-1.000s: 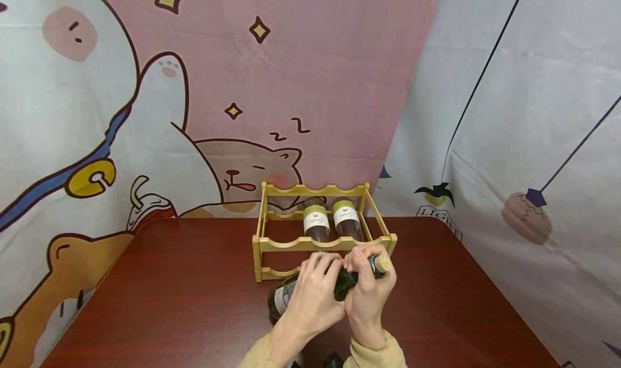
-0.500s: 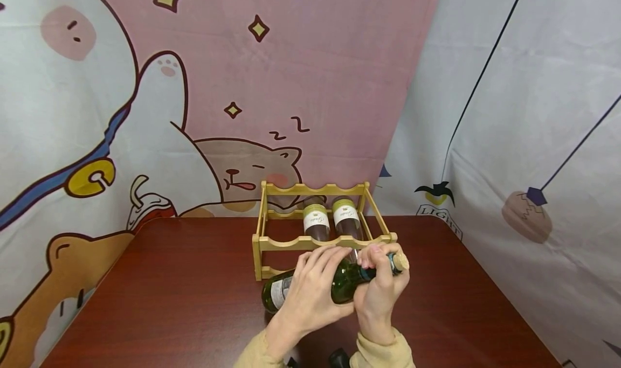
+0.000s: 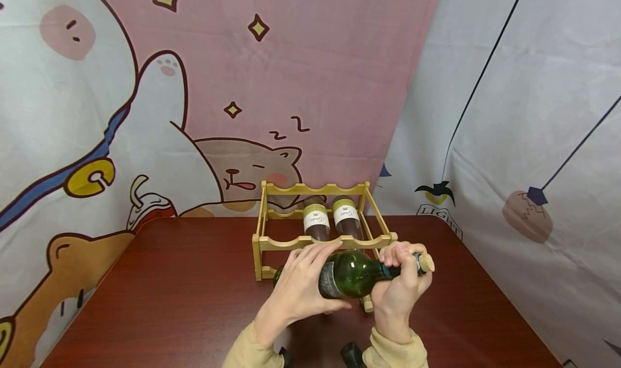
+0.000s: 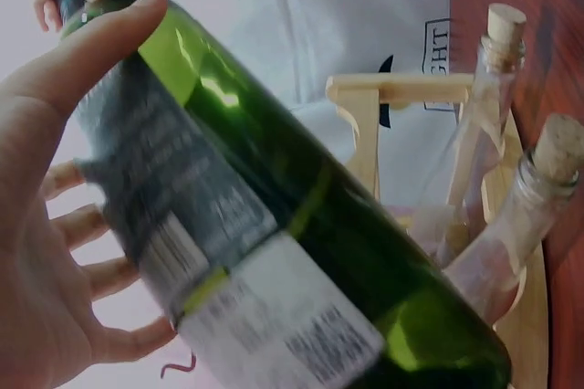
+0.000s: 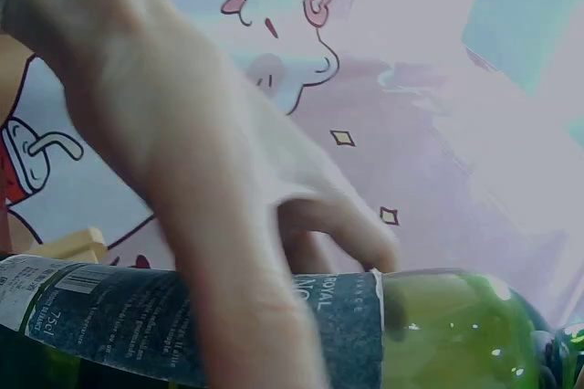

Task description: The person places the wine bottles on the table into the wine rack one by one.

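Observation:
A green wine bottle (image 3: 353,275) with a cork in its mouth lies nearly level across the front of the wooden wine rack (image 3: 301,243), held above the table. My left hand (image 3: 299,282) grips its body; in the left wrist view the thumb lies over the dark label and the fingers are around the far side. Around the neck, just below the cork (image 3: 426,263), my right hand (image 3: 402,287) is curled. The right wrist view shows the left hand (image 5: 228,188) over the bottle's label, while the right hand is out of that view.
Two bottles with white labels (image 3: 317,220) lie in the rack's upper tier. Below the held bottle, another cork (image 3: 367,303) pokes out. Clear glass necks with corks (image 4: 506,24) show in the left wrist view. The dark red table (image 3: 194,303) extends to a printed cloth (image 3: 339,88).
Both hands have moved right with the green bottle, the right hand farther. The bottle has turned closer to level, and more of its shoulder and label shows between the hands.

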`<state>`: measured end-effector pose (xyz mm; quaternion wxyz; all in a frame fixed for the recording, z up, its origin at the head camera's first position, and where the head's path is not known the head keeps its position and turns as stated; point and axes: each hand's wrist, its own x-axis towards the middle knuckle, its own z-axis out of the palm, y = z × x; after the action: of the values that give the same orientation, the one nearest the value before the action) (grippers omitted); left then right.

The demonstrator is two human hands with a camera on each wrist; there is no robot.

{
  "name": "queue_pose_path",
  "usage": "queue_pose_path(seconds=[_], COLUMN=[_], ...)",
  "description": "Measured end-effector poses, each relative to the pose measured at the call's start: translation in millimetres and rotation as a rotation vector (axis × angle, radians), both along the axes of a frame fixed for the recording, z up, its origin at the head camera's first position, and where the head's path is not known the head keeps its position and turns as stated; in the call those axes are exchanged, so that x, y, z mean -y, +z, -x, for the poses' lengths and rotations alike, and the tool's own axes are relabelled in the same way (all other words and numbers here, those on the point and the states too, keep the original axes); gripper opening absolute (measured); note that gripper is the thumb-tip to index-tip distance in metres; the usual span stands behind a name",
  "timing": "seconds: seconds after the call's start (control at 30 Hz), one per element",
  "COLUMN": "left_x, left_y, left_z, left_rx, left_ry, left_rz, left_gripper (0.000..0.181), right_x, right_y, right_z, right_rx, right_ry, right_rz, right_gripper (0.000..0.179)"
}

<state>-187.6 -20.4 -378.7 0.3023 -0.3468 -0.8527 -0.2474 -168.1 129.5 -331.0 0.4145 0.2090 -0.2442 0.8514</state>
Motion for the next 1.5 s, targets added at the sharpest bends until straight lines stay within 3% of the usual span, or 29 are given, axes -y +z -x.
queue_pose_path(seconds=[0.43, 0.93, 1.5], left_x=[9.8, 13.1, 12.0], left_y=[-9.6, -18.4, -20.5], left_z=[12.9, 18.8, 21.5], left_rx=[0.087, 0.162, 0.070], left_ry=[-0.029, 0.006, 0.026], left_rz=[0.045, 0.108, 0.090], left_gripper=[0.113, 0.108, 0.095], right_x=[-19, -27, -30], right_y=[6.1, 10.4, 8.9], right_z=[-2.8, -8.1, -8.5], right_rx=[-0.013, 0.008, 0.000], right_ry=[0.013, 0.034, 0.092], right_rz=[0.107, 0.164, 0.162], right_gripper=[0.028, 0.034, 0.037])
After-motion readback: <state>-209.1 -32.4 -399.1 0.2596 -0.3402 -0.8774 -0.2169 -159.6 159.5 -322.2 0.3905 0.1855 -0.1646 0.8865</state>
